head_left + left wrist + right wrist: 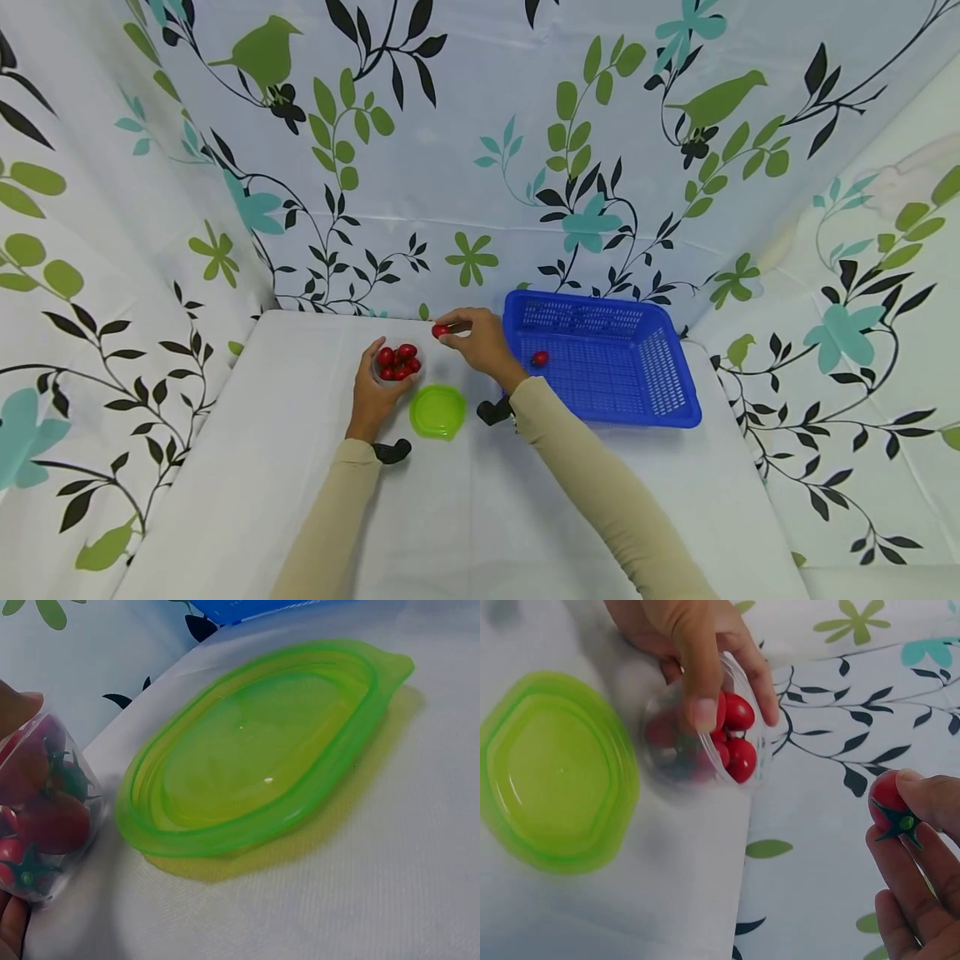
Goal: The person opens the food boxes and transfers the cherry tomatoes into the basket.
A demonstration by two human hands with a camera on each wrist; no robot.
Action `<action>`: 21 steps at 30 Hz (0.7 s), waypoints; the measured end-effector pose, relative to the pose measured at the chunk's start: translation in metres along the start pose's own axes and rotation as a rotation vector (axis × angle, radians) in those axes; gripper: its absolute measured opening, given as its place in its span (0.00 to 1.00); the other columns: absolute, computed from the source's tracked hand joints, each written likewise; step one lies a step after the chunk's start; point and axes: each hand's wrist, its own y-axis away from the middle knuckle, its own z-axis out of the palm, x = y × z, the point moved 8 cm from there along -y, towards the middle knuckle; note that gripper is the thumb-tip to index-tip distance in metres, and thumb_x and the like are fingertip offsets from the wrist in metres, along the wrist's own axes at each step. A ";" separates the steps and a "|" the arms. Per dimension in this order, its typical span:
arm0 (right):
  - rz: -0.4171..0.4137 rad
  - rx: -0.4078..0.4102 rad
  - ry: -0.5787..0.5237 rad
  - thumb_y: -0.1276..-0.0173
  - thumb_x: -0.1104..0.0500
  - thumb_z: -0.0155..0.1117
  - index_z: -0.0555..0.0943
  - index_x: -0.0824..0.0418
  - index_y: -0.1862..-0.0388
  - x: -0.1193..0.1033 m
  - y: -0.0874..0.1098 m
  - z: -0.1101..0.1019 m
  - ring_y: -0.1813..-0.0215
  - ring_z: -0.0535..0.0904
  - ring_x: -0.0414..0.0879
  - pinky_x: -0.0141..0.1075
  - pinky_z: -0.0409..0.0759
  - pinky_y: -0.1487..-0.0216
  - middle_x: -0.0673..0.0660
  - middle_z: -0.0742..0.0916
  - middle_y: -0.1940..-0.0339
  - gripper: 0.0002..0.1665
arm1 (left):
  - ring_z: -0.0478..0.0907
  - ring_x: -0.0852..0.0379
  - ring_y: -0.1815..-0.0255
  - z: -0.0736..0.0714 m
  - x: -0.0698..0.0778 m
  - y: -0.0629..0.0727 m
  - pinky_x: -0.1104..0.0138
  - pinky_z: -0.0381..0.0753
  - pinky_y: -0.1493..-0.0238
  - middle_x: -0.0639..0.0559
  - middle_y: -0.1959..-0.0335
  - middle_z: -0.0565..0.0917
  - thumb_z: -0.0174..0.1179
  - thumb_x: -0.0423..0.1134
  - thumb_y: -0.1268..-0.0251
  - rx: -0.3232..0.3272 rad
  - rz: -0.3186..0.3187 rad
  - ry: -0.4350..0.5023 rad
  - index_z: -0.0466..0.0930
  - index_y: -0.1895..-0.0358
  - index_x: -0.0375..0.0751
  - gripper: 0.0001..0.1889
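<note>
My left hand (378,397) grips a clear round container (664,750) by its side, thumb over the near wall. Several red cherry tomatoes (406,352) with green stems fill it. Between thumb and fingertips, my right hand (480,340) pinches one cherry tomato (889,802), its green calyx showing in the right wrist view. That hand hovers to the right of the container, beside the basket's left rim. A bright green lid (438,412) with a small tab lies on the table just right of the left hand.
A blue plastic basket (678,367) with perforated walls stands at the right on the white-covered table (465,533). One cherry tomato (540,358) lies in its left part. A patterned curtain (450,167) hangs behind the table and at both sides.
</note>
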 end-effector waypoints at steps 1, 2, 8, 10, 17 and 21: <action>0.006 0.004 -0.007 0.30 0.60 0.76 0.91 0.51 0.47 0.002 0.000 -0.003 0.46 0.90 0.45 0.37 0.91 0.47 0.51 0.93 0.50 0.14 | 0.54 0.47 0.12 0.000 0.000 0.000 0.41 0.51 0.12 0.47 0.14 0.61 0.77 0.41 0.36 0.002 -0.002 0.004 0.56 0.15 0.55 0.49; 0.010 0.005 -0.016 0.30 0.60 0.76 0.91 0.51 0.47 0.003 0.001 -0.007 0.46 0.90 0.45 0.37 0.91 0.47 0.51 0.93 0.50 0.14 | 0.54 0.47 0.12 0.000 0.000 -0.001 0.41 0.50 0.12 0.47 0.14 0.61 0.77 0.40 0.36 0.005 -0.001 0.010 0.57 0.15 0.54 0.50; 0.025 0.030 -0.050 0.30 0.61 0.76 0.91 0.54 0.46 0.011 0.004 -0.028 0.44 0.90 0.48 0.42 0.90 0.42 0.53 0.93 0.48 0.15 | 0.53 0.48 0.12 -0.001 0.000 -0.001 0.43 0.50 0.11 0.48 0.14 0.61 0.78 0.40 0.37 0.002 -0.008 0.029 0.57 0.15 0.55 0.50; 0.038 0.039 -0.055 0.30 0.61 0.76 0.91 0.55 0.46 0.015 0.006 -0.034 0.44 0.90 0.49 0.43 0.90 0.41 0.54 0.93 0.47 0.15 | 0.53 0.48 0.12 -0.001 0.000 -0.001 0.43 0.50 0.11 0.48 0.14 0.61 0.78 0.40 0.37 -0.002 -0.009 0.033 0.57 0.15 0.54 0.50; 0.086 0.072 -0.061 0.30 0.59 0.76 0.91 0.53 0.46 0.035 0.012 -0.055 0.44 0.89 0.50 0.47 0.89 0.42 0.54 0.92 0.47 0.14 | 0.51 0.47 0.11 0.000 -0.003 -0.001 0.41 0.49 0.12 0.48 0.13 0.60 0.78 0.42 0.37 -0.013 -0.018 0.034 0.57 0.15 0.53 0.50; 0.123 0.099 -0.049 0.30 0.58 0.77 0.91 0.52 0.47 0.049 0.015 -0.068 0.43 0.88 0.51 0.48 0.88 0.41 0.54 0.92 0.48 0.14 | 0.51 0.47 0.11 0.001 -0.005 -0.001 0.41 0.49 0.12 0.48 0.13 0.60 0.78 0.42 0.37 -0.012 -0.022 0.037 0.57 0.15 0.53 0.50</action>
